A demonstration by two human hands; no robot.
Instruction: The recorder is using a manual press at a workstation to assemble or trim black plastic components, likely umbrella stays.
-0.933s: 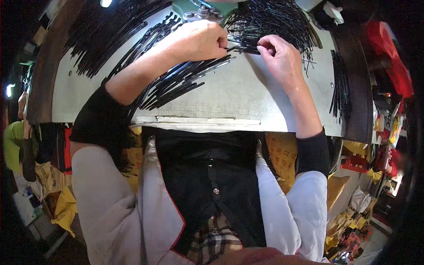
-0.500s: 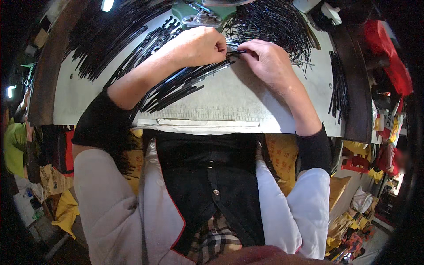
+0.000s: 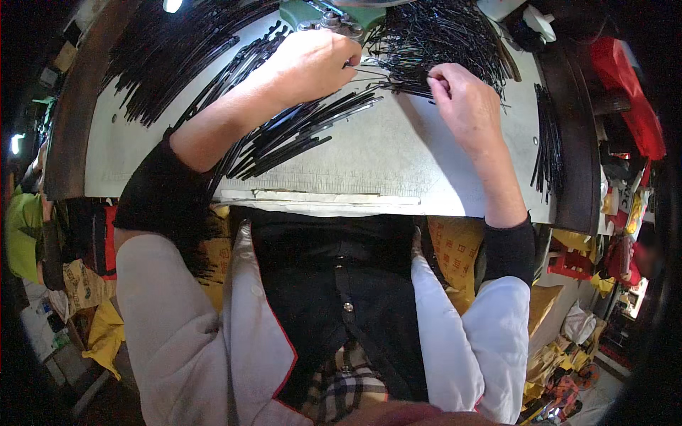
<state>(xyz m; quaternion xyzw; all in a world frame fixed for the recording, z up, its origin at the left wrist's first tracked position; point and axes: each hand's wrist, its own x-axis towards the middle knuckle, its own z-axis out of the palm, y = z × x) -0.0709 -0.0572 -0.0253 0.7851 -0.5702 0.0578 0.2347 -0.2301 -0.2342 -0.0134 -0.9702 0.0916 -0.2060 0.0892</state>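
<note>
My left hand [image 3: 323, 62] is closed beside the front of a green and metal machine [image 3: 328, 21]; whatever its fingers hold is hidden. Below that wrist, a bundle of thin black strips [image 3: 284, 149] slants across the white tabletop [image 3: 398, 163]. To the right, my right hand [image 3: 465, 99] has its thumb and fingers pressed together at the edge of a tangled pile of thin black strips [image 3: 440, 39]. Several dark strips lie between the two hands, running toward the right fingertips. Whether the right fingers pinch one cannot be made out.
More black strips [image 3: 163, 64] are heaped at the far left, and a small row of them [image 3: 547, 142] lies along the right edge. Ruler marks run along the table's near side by a pale strip [image 3: 320, 197]. A red bag [image 3: 625, 92] hangs at the right.
My right hand has moved right, away from my left hand. My left hand has shifted slightly up toward the machine. The strips in the middle now show between the hands.
</note>
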